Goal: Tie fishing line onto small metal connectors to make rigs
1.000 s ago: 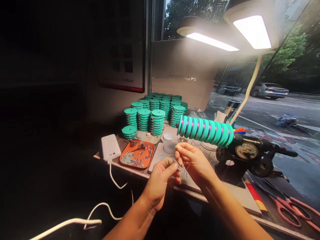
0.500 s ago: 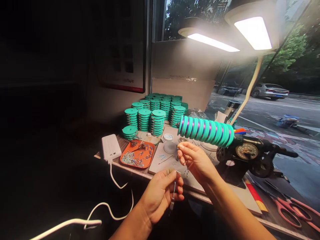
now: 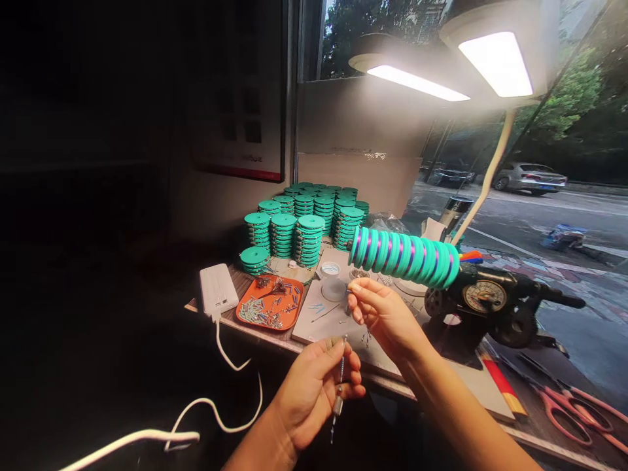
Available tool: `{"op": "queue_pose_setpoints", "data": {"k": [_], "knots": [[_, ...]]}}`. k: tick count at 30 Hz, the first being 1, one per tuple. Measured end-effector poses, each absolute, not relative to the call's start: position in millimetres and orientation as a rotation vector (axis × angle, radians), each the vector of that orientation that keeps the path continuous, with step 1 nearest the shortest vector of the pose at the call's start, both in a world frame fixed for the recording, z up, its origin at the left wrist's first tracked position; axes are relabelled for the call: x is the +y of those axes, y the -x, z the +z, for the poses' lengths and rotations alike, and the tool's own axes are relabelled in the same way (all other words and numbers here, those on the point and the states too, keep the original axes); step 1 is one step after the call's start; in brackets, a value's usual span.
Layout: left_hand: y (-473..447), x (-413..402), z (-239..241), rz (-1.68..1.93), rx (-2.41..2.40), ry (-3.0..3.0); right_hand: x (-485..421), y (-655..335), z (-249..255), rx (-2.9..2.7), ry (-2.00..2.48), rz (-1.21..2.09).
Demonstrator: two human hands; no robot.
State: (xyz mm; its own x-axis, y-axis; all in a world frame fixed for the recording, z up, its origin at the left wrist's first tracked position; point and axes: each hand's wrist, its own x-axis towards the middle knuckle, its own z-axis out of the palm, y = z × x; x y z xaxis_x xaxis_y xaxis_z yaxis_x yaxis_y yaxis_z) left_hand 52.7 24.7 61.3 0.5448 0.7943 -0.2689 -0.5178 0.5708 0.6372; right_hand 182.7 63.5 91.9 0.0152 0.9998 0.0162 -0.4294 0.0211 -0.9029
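My left hand (image 3: pixel 318 386), thumb against the fingers, pinches a thin fishing rig piece (image 3: pixel 338 407) with a blue wrapped stretch, a small bead and a metal sinker-like part hanging below. Above and to its right, my right hand (image 3: pixel 380 311) has thumb and forefinger closed on something too small to make out, perhaps thin line. Behind that hand lies a round translucent disc (image 3: pixel 333 289) on the pale board (image 3: pixel 314 320). A row of teal foam spools (image 3: pixel 405 257) sits on the shaft of a black winding machine (image 3: pixel 483 297) with a dial.
An orange tray (image 3: pixel 269 327) holds small metal and blue parts. Stacks of teal spools (image 3: pixel 283 235) stand behind it. At left is a white power bank (image 3: pixel 217 289) with a cable. Pink-handled scissors (image 3: pixel 569 415) lie at right. Two lamps (image 3: pixel 498 64) hang overhead.
My left fingers have shifted slightly, and the rig piece now hangs straighter with more of its lower end showing. My right hand has hardly moved.
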Motion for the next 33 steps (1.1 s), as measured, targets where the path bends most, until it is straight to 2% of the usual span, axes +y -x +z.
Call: {"op": "queue_pose_setpoints", "data": {"k": [13,22,33], "knots": [[-48,25,56,0.823,0.6,-0.579,65,-183,91,-0.916,0.902,1.343],[-62,63,82,0.909,0.664,-0.951,66,-190,92,-1.026,0.983,1.247],[-61,64,76,0.911,0.608,-0.802,60,-184,86,-1.17,0.999,1.297]]}}
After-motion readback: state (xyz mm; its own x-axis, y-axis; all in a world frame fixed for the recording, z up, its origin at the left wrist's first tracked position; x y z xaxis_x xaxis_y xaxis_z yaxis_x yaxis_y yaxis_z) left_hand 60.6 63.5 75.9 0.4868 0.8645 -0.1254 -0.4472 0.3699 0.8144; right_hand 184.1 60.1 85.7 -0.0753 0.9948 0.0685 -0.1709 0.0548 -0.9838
